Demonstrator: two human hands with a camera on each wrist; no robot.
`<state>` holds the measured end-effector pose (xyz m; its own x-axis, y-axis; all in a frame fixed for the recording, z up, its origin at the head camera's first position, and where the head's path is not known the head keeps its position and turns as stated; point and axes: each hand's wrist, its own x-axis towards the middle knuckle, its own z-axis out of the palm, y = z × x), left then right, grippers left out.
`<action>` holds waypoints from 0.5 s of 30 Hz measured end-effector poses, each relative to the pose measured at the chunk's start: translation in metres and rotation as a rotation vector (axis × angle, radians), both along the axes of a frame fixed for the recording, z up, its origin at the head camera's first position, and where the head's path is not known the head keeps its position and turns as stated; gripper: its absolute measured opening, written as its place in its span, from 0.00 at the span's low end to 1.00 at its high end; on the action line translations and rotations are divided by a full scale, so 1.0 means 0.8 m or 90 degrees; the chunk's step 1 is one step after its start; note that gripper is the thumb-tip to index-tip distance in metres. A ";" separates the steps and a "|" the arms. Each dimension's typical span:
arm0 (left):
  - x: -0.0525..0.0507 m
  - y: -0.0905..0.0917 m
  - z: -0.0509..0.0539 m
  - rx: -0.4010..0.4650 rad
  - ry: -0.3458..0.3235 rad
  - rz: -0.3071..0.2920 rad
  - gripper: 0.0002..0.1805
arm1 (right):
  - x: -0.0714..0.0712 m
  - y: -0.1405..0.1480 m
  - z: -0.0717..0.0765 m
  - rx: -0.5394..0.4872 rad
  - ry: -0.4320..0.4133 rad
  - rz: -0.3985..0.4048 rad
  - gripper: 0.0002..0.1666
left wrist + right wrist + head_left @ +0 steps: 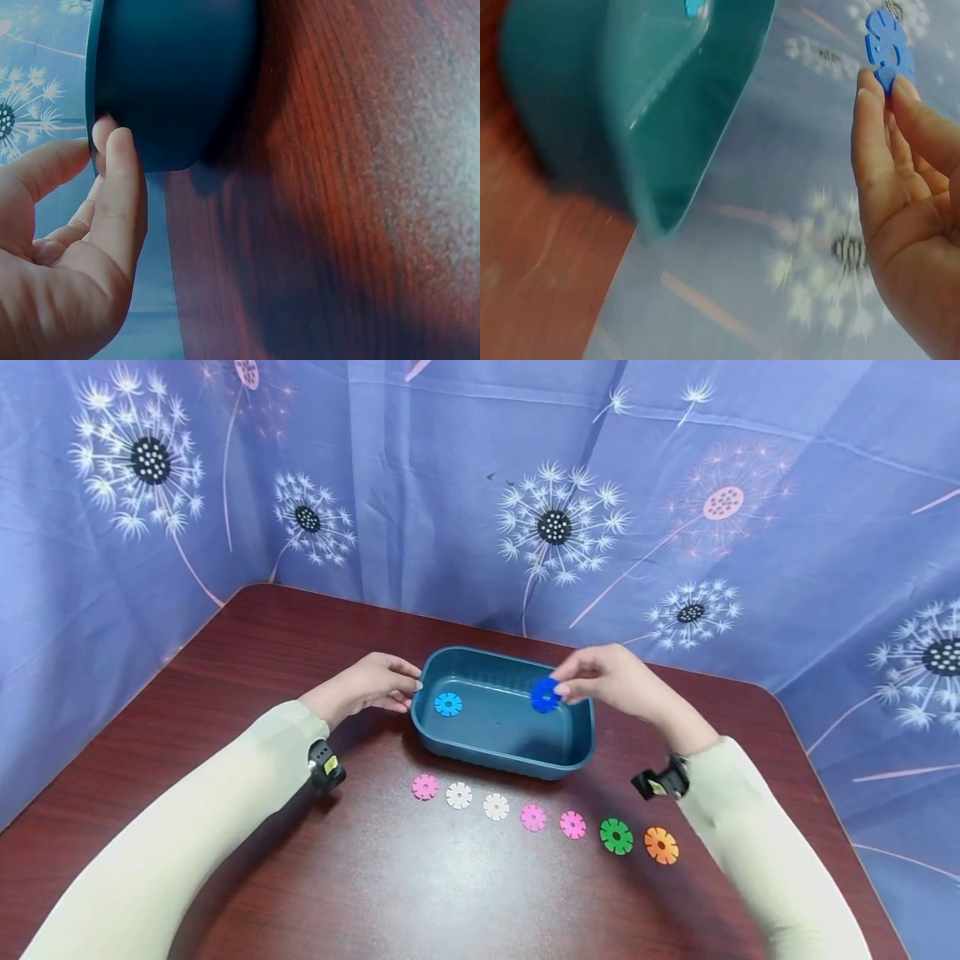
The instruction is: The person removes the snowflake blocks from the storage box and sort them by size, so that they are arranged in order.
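Observation:
A dark teal plastic basin [480, 764] stands on the table. My left hand [375, 683] holds its left rim; in the left wrist view the thumb of that hand [75, 247] is at the rim, and fingertips touch the outer wall. Over the basin's right part, my right hand [611, 681] pinches a dark blue notched disc [545, 695] between thumb and fingers. The right wrist view shows this disc [889, 49] above the fingertips of the hand [907, 187], apart from the basin [570, 97]. On the basin floor at left lies a light blue notched disc [448, 704].
In front of the basin, a row of notched discs lies on the brown table [300, 877]: pink [425, 787], white [459, 795], another white, two more pink, green [617, 837] and orange [662, 846]. A blue dandelion-patterned curtain [450, 485] hangs behind the table.

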<state>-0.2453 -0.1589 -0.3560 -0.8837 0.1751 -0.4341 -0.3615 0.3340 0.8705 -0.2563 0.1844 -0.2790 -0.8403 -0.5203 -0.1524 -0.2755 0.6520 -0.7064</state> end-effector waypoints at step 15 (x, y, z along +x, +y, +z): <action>-0.002 -0.001 -0.006 0.004 -0.001 -0.001 0.25 | 0.084 0.168 -0.067 -0.037 -0.090 -0.074 0.14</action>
<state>-0.2469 -0.1594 -0.3605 -0.8824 0.1794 -0.4349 -0.3627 0.3295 0.8717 -0.1887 0.3185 -0.3327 -0.8676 -0.4321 -0.2461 -0.0960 0.6311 -0.7697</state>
